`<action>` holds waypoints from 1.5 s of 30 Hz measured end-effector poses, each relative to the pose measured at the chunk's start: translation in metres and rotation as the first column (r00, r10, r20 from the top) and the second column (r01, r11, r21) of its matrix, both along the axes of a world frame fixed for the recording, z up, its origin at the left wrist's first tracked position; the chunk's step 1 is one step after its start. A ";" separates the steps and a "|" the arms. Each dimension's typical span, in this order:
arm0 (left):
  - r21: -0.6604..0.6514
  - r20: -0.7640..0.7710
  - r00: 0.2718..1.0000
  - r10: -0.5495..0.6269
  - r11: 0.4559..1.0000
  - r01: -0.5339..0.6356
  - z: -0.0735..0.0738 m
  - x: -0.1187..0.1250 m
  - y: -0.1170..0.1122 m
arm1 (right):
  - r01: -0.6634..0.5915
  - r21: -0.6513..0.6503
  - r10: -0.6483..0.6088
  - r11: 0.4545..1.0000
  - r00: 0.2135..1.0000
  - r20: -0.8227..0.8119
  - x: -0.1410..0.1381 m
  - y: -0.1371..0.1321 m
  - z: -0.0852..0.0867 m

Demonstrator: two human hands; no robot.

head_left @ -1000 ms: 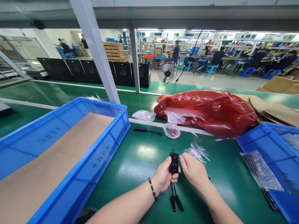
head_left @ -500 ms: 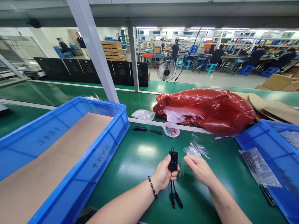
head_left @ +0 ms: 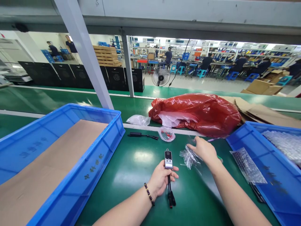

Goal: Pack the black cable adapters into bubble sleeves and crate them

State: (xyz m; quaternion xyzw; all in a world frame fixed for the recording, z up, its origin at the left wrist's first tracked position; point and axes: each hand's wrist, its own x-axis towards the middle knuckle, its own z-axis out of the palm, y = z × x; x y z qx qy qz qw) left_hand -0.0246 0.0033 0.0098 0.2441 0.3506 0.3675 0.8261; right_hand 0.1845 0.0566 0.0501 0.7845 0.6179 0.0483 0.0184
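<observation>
My left hand (head_left: 162, 177) is closed around a small controller (head_left: 168, 160) with a shiny silver-and-black front and a small loop at its top. Two short black cables with connectors (head_left: 171, 199) hang below the hand. Over a loose pile of clear plastic film strips (head_left: 189, 157) reaches my right hand (head_left: 205, 152), its thumb apart from the forefinger. Its other fingers are mostly hidden behind the back of the hand. A similar black device with a cable (head_left: 141, 135) lies beyond, near a clear bag of small red parts (head_left: 166, 134).
A blue crate (head_left: 103, 160) lined with cardboard stands left. Another blue crate (head_left: 279, 188) at right holds bubble-wrap bags, one bag (head_left: 249, 166) hanging over its edge. Behind lie a red plastic bag (head_left: 199, 113) and cardboard sheets (head_left: 261, 114). A post (head_left: 87, 56) rises at left; people sit farther off.
My right hand has moved forward and right, from beside the controller to the film strips, and its thumb has spread. The controller has tilted in my left hand, its front now reflecting light.
</observation>
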 end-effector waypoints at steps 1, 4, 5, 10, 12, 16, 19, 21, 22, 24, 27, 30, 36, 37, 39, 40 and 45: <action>-0.005 0.003 1.000 -0.003 1.000 0.004 -0.001 0.000 0.001 | -0.025 0.045 0.024 0.999 0.999 0.023 0.001 0.013 0.004; -0.004 0.023 1.000 -0.011 1.000 0.011 -0.004 -0.001 0.003 | -0.104 0.117 0.093 0.988 0.991 0.098 -0.005 0.058 0.006; -0.001 0.038 0.999 -0.009 1.000 0.009 -0.005 -0.001 0.004 | -0.121 0.118 0.109 0.986 0.988 0.108 -0.009 0.073 0.004; -0.010 0.103 0.995 -0.013 1.000 0.015 -0.007 -0.005 0.006 | -0.153 0.114 0.141 0.982 0.985 0.099 -0.030 0.123 -0.009; -0.019 0.112 0.994 -0.014 1.000 0.016 -0.007 -0.006 0.007 | -0.143 0.127 0.134 0.982 0.988 0.083 -0.032 0.130 -0.007; -0.006 0.162 0.987 -0.004 1.000 0.005 -0.007 -0.007 0.008 | -0.111 0.192 0.104 0.975 0.994 0.046 -0.019 0.113 0.015; 0.032 0.186 0.982 0.008 0.999 -0.014 -0.005 -0.008 0.008 | -0.060 0.386 0.132 0.921 0.978 -0.161 0.003 0.075 0.044; 0.064 0.190 0.982 0.006 0.998 -0.018 -0.003 -0.009 0.007 | 0.002 0.521 0.248 0.854 0.877 -0.411 0.018 0.043 0.062; 0.078 0.196 0.981 0.000 0.997 -0.016 -0.001 -0.010 0.007 | 0.039 0.522 0.285 0.852 0.802 -0.524 0.024 0.029 0.070; 0.107 0.221 0.975 -0.026 0.994 0.003 0.003 -0.012 0.006 | 0.058 0.412 0.285 0.909 0.634 -0.719 0.031 0.005 0.080; 0.161 0.256 0.959 -0.118 0.984 0.078 0.006 -0.014 0.005 | -0.016 0.156 0.149 0.988 0.396 -0.906 0.030 -0.014 0.079; 0.188 0.220 0.952 -0.212 0.967 0.172 0.005 -0.015 0.004 | -0.008 0.069 0.069 0.998 0.147 -0.987 0.018 -0.020 0.062; 0.144 0.137 0.990 -0.023 0.990 0.003 0.000 -0.011 0.005 | 0.159 0.164 0.189 0.974 -0.158 -0.969 -0.033 -0.044 0.010; 0.140 0.135 0.991 -0.014 0.990 -0.005 0.000 -0.010 0.005 | 0.136 0.134 0.150 0.982 -0.120 -0.981 -0.041 -0.048 0.003; 0.141 0.138 0.990 -0.028 0.990 0.009 0.001 -0.009 0.005 | 0.140 0.088 0.096 0.986 -0.053 -0.994 -0.050 -0.052 -0.008; 0.145 0.144 0.989 -0.045 0.989 0.024 0.002 -0.009 0.004 | 0.178 0.087 0.097 0.980 -0.045 -0.994 -0.051 -0.052 -0.012; 0.158 0.199 0.954 -0.222 0.969 0.192 0.000 -0.010 0.002 | 0.438 0.159 0.223 0.885 -0.099 -0.970 -0.035 -0.044 -0.014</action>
